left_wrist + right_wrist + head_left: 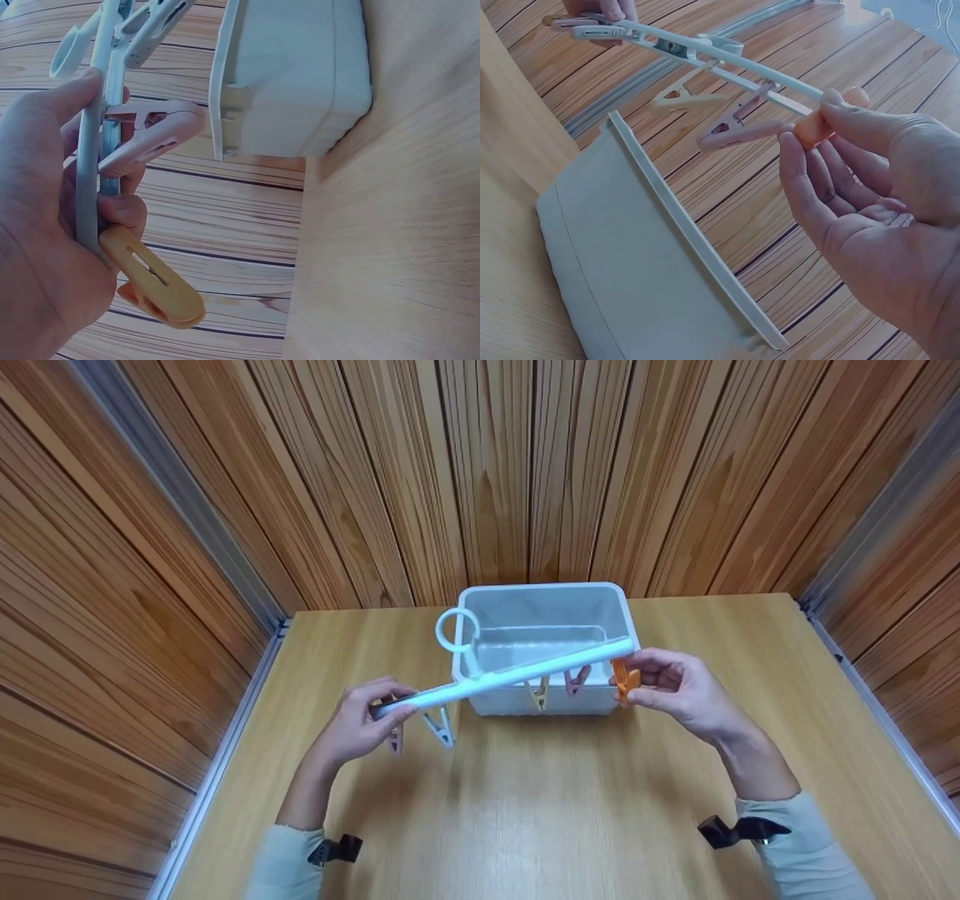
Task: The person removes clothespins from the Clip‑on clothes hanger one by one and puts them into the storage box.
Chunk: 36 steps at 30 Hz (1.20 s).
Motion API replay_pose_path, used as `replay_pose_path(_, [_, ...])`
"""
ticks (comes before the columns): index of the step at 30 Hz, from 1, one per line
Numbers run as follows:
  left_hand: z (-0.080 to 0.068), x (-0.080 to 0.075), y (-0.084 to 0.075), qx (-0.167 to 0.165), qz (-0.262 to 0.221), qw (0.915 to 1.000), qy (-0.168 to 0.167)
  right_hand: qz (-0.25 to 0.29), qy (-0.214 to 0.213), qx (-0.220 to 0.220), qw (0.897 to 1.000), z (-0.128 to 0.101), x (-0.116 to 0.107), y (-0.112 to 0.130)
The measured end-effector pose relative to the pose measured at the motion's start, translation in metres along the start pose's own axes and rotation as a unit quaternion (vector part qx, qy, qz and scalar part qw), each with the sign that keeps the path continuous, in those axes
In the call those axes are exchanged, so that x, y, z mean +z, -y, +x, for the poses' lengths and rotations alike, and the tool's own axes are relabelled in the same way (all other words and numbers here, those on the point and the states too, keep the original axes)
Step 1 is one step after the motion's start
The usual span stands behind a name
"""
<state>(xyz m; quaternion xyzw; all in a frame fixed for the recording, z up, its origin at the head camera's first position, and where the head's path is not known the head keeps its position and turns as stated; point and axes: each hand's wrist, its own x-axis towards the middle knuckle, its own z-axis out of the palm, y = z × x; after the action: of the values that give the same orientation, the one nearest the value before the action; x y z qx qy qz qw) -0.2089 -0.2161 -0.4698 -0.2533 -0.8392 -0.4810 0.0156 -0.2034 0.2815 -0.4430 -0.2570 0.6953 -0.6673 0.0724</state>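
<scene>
The person holds a white peg hanger bar [517, 671] slantwise above the wooden table [540, 802], just in front of a white plastic bin [544, 619] that sits at the table's far middle. The left hand [364, 727] has its fingers curled round the bar's near end, thumb lying along the top. The right hand [679, 690] is at the far end, pinching an orange peg [624, 679] between thumb and forefinger while the other fingers stay loosely spread. From the bar hang several more pegs: a pink peg [576, 681] and a cream peg [538, 694] over the bin's front wall, and a white peg [439, 727] near the left hand. A round hook ring [457, 630] stands up from the bar beside the bin's left corner. Wood-panelled walls [480, 472] close in the table on 3 sides.
</scene>
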Motion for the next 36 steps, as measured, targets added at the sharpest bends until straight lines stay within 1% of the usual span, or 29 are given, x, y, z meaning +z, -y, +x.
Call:
replay_pose_path(5, [0.001, -0.003, -0.004, 0.004, -0.011, 0.9999, 0.004, -0.026, 0.019, -0.024, 0.999, -0.001, -0.002, 0.000])
replay_pose_path(9, [0.001, -0.005, -0.004, 0.011, -0.012, 0.9999, 0.006, -0.049, 0.019, -0.021, 0.998, -0.001, -0.001, 0.001])
replay_pose_path(14, [0.000, -0.006, -0.006, 0.003, -0.002, 1.0000, 0.005, -0.074, -0.008, 0.001, 0.997, 0.000, 0.002, 0.005])
replay_pose_path(17, [0.000, -0.004, -0.006, 0.000, 0.005, 1.0000, 0.000, -0.075, -0.017, 0.005, 0.997, 0.002, 0.002, 0.004])
replay_pose_path(20, [-0.001, -0.002, -0.004, -0.002, 0.008, 1.0000, -0.003, -0.092, -0.032, 0.003, 0.995, 0.004, 0.004, 0.003])
replay_pose_path(24, [-0.001, 0.001, -0.003, -0.005, 0.010, 0.9999, -0.011, -0.132, -0.065, -0.011, 0.989, 0.006, 0.008, 0.002])
replay_pose_path(30, [-0.001, 0.006, -0.003, -0.013, 0.007, 0.9997, -0.021, -0.155, -0.105, -0.049, 0.981, 0.010, 0.013, -0.006])
replay_pose_path(34, [0.000, 0.008, -0.005, 0.008, 0.033, 0.9983, -0.049, -0.158, -0.124, -0.072, 0.977, 0.013, 0.014, -0.011])
replay_pose_path(36, [0.000, 0.008, -0.006, 0.024, 0.049, 0.9967, -0.061, -0.162, -0.134, -0.085, 0.974, 0.014, 0.015, -0.014])
